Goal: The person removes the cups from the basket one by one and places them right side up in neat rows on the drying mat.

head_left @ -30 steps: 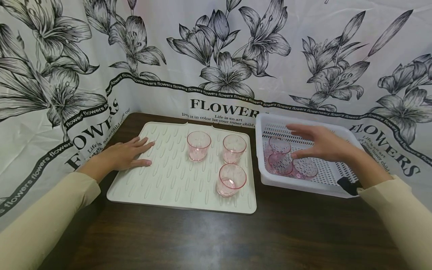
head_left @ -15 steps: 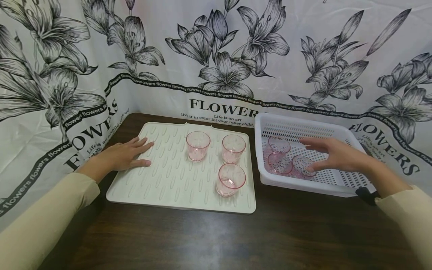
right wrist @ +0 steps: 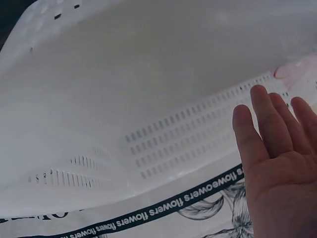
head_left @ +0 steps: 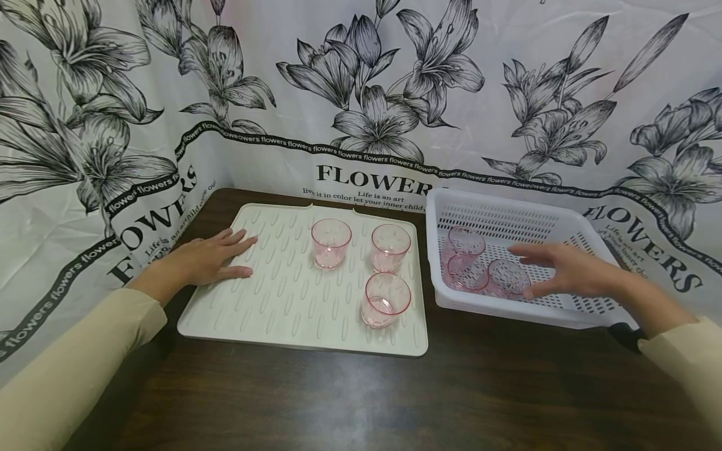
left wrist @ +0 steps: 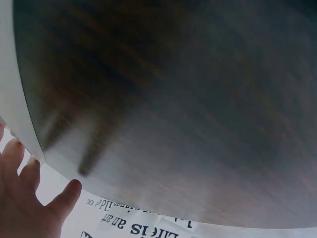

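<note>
While we look down from the head camera, our left hand [head_left: 205, 260] lies flat, fingers straight, on the left edge of the cream drying mat [head_left: 282, 307], which bears three upright pink cups [head_left: 331, 242]. Our right hand [head_left: 570, 270] reaches into the white basket [head_left: 507, 216] with fingers loosely extended, grasping nothing, just beside the nearest of the pink cups lying there [head_left: 509, 277]. In the left wrist view, blurred, our fingertips [left wrist: 69, 191] seem to rest by the dark table [left wrist: 188, 99]. In the right wrist view, our open palm faces the basket's slotted wall.
</note>
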A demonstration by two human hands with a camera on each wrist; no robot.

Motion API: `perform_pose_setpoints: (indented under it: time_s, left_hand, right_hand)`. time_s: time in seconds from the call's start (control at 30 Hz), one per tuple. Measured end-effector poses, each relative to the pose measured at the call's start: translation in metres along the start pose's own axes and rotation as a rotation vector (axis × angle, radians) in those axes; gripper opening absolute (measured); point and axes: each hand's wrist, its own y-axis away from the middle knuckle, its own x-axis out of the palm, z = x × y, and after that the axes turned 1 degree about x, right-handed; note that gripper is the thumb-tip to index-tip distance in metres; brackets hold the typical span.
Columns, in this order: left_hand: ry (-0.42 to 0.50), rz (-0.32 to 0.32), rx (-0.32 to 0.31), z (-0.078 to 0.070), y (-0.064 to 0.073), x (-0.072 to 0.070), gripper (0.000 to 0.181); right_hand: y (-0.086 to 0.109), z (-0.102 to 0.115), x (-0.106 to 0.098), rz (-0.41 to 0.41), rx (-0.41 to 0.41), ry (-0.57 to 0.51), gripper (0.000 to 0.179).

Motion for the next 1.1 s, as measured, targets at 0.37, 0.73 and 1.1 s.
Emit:
perform_pose_setpoints:
  time_s: [0.37,0.73,1.1]
  left_hand:
    - [0.011,-0.002,0.001,-0.001,0.001,-0.001,0.083]
    - [0.016,-0.004,0.015,-0.001,0.001,-0.003,0.082]
    - [0.019,0.001,0.003,-0.001,0.000,-0.003,0.083]
  right_hand:
    - [-0.006,0.005,0.004,0.045,-0.013,0.037,0.083]
    - [-0.011,0.006,0.009,0.057,0.004,0.067,0.081]
    - [-0.012,0.003,0.009,0.042,0.027,0.069,0.080]
